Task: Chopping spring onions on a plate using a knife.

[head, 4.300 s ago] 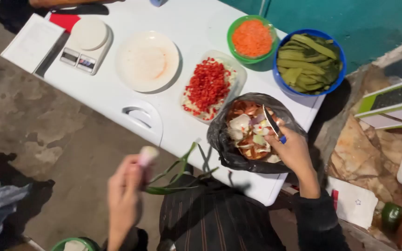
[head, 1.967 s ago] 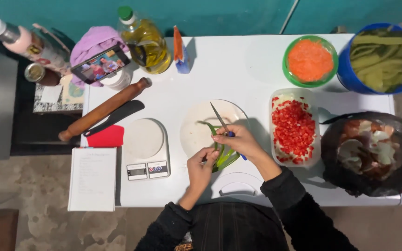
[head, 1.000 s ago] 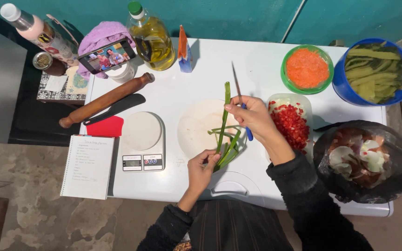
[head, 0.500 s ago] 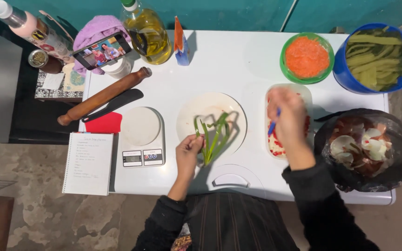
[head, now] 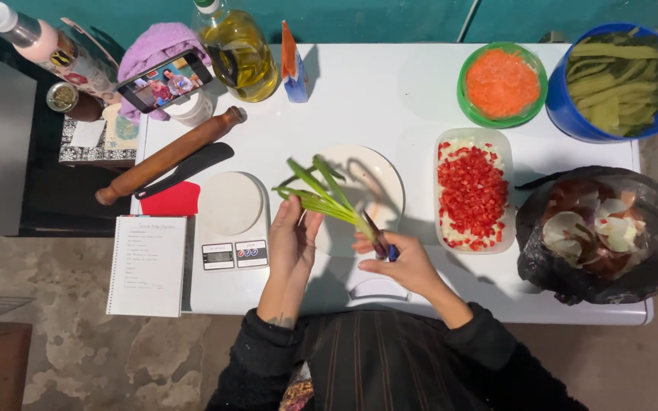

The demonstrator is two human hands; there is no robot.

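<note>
My left hand (head: pixel 292 236) holds a bunch of green onions (head: pixel 321 194) lifted over the near left edge of a white plate (head: pixel 375 179). The leaves fan out up and to the left. My right hand (head: pixel 399 259) grips a small knife with a blue handle (head: pixel 391 251), its blade against the white root end of the onions. Both hands hover above the white table (head: pixel 390 91), close to its front edge.
Right of the plate stands a clear tray of diced red pepper (head: pixel 472 190), then a black bag of peelings (head: pixel 599 232). At the back are a green bowl of grated carrot (head: pixel 502 82) and a blue bowl of green strips (head: pixel 618 76). A kitchen scale (head: pixel 230 221), notebook (head: pixel 148 265), rolling pin (head: pixel 169 154), oil bottle (head: pixel 237 53) and phone (head: pixel 165 78) stand left.
The right hand came back from the red pepper tray to the onions, knife now at their root end. The left hand lifted the bunch off the plate, leaves pointing left.
</note>
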